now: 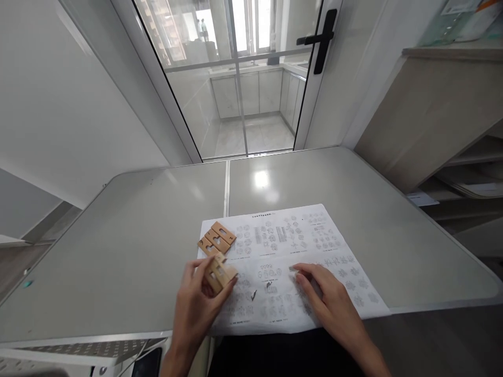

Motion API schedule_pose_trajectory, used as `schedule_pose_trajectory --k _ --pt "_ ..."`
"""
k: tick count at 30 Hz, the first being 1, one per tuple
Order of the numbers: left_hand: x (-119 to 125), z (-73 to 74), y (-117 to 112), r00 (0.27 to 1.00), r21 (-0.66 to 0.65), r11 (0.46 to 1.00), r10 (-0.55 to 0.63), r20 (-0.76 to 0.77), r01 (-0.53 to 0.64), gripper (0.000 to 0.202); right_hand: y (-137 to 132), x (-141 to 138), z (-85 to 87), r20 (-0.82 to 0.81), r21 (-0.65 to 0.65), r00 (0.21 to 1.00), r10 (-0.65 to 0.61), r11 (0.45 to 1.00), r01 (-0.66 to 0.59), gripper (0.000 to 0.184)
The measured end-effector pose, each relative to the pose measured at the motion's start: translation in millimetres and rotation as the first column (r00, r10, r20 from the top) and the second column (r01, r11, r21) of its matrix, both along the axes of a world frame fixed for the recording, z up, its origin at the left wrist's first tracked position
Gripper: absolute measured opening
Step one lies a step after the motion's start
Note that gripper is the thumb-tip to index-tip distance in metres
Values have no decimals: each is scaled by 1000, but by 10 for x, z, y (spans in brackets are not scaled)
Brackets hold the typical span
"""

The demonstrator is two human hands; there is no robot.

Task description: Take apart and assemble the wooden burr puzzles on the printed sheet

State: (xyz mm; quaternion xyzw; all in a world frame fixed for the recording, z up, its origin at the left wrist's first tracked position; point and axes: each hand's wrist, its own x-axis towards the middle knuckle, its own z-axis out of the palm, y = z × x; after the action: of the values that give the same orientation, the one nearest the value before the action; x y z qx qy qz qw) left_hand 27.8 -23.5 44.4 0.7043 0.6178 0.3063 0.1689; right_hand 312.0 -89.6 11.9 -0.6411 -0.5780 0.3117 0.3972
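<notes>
My left hand (pixel 198 298) has its thumb and fingers wrapped round several light wooden puzzle pieces (pixel 220 274) with cut-out slots, held together at the left side of a printed sheet (pixel 291 309). Just beyond them, a row of orange-brown slotted wooden pieces (pixel 217 239) with dark numbers rests flat on the sheet's upper left corner. My right hand (pixel 324 296) is over the right half of the sheet, fingers loosely bent, thumb and forefinger slightly apart, and nothing shows between them. Two small dark marks or scraps (pixel 253 295) lie between the hands; what they are cannot be made out.
The sheet bears rows of small line diagrams and lies on a grey-topped table (pixel 118 251) with a seam down its middle. A glass door (pixel 251 94) with a black handle stands behind. Shelving (pixel 444 120) rises at the right; a perforated white rack (pixel 86 348) sits below left.
</notes>
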Motion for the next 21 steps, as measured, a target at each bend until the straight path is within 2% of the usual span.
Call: schedule_pose_trajectory --k 3,6,12,21 --pt "-251 -23 33 990 20 994 113 -81 -112 65 2 -12 11 -5 -5 1000 -2 1000 2 33" --pt "-376 -64 87 980 -25 988 148 -132 -153 68 -4 -8 17 -14 -27 1000 5 1000 -6 33" --pt "-449 -146 166 977 -45 988 138 -163 -147 65 -13 17 1 -8 -56 1000 8 998 -9 32" --pt "-457 -178 199 984 -34 992 113 -139 -119 66 -35 -12 -19 25 -37 999 -39 999 40 33"
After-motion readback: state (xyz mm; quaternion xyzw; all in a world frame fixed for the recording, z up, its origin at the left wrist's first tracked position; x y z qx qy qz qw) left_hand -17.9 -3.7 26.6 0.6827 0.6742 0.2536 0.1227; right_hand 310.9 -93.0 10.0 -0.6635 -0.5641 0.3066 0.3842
